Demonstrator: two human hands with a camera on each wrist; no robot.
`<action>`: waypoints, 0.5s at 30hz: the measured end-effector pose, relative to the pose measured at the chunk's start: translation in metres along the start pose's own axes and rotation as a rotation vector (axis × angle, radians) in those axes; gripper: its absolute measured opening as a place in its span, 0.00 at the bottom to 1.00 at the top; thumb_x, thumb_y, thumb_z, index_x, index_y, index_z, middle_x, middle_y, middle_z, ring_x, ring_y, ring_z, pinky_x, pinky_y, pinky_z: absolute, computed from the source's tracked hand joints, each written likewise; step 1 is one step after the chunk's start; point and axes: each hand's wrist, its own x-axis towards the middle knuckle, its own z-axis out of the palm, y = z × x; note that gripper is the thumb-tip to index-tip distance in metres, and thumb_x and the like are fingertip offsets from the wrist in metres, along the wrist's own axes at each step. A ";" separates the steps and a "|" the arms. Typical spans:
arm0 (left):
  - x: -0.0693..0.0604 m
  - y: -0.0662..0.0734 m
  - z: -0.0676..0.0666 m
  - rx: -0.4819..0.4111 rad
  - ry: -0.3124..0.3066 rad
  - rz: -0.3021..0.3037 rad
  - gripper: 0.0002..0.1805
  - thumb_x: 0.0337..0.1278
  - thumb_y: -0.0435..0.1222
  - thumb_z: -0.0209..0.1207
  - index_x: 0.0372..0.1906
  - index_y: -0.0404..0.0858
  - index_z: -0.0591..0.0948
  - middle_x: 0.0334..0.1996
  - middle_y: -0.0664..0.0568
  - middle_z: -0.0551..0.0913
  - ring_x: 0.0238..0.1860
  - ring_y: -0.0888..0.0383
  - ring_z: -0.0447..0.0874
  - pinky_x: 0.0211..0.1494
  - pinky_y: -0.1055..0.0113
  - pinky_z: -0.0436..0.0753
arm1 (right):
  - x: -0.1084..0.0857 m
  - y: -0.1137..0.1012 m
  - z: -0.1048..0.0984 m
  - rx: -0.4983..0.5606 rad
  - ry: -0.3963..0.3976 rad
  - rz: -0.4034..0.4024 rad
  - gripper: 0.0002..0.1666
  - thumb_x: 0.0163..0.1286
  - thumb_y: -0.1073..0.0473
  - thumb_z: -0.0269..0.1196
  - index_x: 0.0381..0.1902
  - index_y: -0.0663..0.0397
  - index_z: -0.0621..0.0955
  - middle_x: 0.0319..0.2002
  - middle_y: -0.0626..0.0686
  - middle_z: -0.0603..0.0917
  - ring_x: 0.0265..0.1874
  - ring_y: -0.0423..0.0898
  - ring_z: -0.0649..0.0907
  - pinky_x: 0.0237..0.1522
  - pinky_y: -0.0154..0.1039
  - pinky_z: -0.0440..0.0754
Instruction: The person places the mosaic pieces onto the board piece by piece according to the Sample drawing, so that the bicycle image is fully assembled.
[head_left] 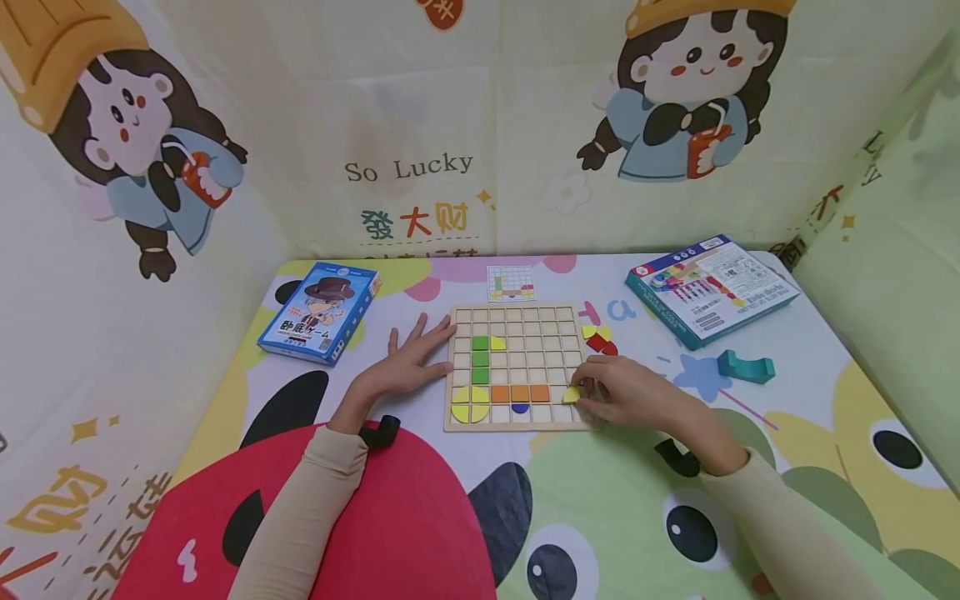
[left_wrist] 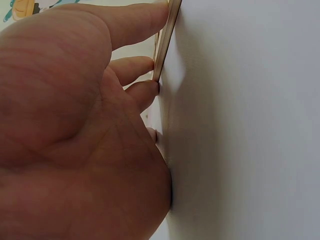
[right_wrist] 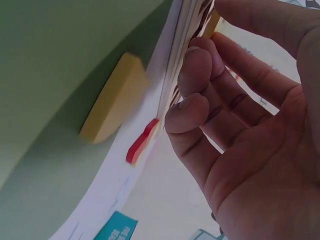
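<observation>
A wooden grid board (head_left: 521, 425) lies on the table. Green squares (head_left: 480, 359) and a yellow quarter piece (head_left: 497, 342) sit in its left part. Lower down are a yellow disc of quarter pieces (head_left: 470, 404), a row of orange squares (head_left: 519, 393) and a blue half-round piece (head_left: 520, 408). My left hand (head_left: 408, 358) rests with spread fingers against the board's left edge, touching it in the left wrist view too. My right hand (head_left: 626, 389) pinches a yellow quarter piece (head_left: 571, 395) over the board's lower right cells. Another yellow piece (right_wrist: 115, 100) lies below that hand.
Loose red pieces (head_left: 597, 342) lie right of the board. A small pattern card (head_left: 512, 284) is behind it. A blue game box (head_left: 318, 312) stands left, a teal-edged box (head_left: 712, 287) right, with a teal curved block (head_left: 746, 367) nearer.
</observation>
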 end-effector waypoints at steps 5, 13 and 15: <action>0.000 0.000 0.000 -0.003 -0.003 -0.002 0.44 0.74 0.48 0.60 0.87 0.50 0.54 0.89 0.53 0.44 0.89 0.42 0.22 0.81 0.29 0.17 | 0.007 -0.004 0.003 -0.003 0.005 0.001 0.17 0.66 0.55 0.76 0.52 0.50 0.88 0.37 0.44 0.85 0.34 0.37 0.77 0.36 0.29 0.80; 0.000 -0.001 0.001 -0.002 -0.003 -0.006 0.44 0.74 0.49 0.60 0.87 0.51 0.54 0.89 0.53 0.44 0.89 0.42 0.22 0.81 0.29 0.17 | 0.014 -0.006 0.007 0.007 -0.007 0.000 0.16 0.66 0.56 0.76 0.51 0.51 0.88 0.36 0.45 0.83 0.35 0.38 0.76 0.37 0.30 0.80; 0.000 -0.001 0.001 -0.002 -0.002 -0.006 0.44 0.75 0.49 0.60 0.87 0.50 0.54 0.89 0.53 0.45 0.89 0.42 0.22 0.81 0.29 0.17 | 0.014 -0.007 0.006 0.008 -0.011 0.003 0.16 0.66 0.56 0.76 0.51 0.51 0.89 0.36 0.45 0.83 0.35 0.38 0.76 0.36 0.30 0.80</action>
